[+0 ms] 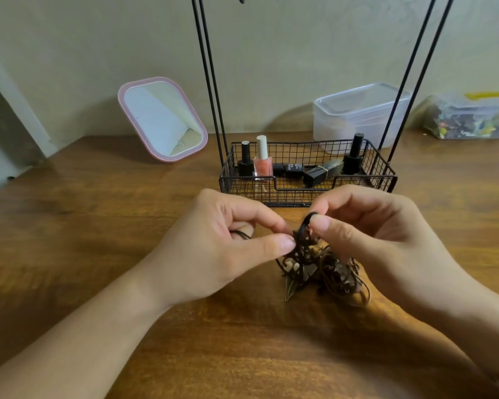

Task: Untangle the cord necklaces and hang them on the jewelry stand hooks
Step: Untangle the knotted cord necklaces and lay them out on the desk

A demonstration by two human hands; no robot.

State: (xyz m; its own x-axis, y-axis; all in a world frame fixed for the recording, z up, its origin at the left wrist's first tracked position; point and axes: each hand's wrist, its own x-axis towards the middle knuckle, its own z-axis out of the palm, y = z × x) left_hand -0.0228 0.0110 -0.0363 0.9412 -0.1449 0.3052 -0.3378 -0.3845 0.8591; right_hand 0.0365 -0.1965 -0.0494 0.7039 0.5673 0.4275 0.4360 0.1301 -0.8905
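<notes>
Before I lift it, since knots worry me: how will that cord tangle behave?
The cord tangle likely sags floppily, since loops droop from both hands' pinches, left hand and right hand. Probably light. Pendants may snag.

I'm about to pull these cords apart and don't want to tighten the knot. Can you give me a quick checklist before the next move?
1. Left hand has a grip on a cord: ok, thumb and forefinger pinch a strand at the top of the tangle.
2. Right hand has a grip: ok, it pinches a black loop.
3. One necklace freed: not ok, the cords are bunched together.
4. Tangle supported: ok, its bulk rests on the table.
5. Stand within reach: ok, right behind the hands.
6. Hooks free: cannot tell, the stand's top is cut off.
</notes>
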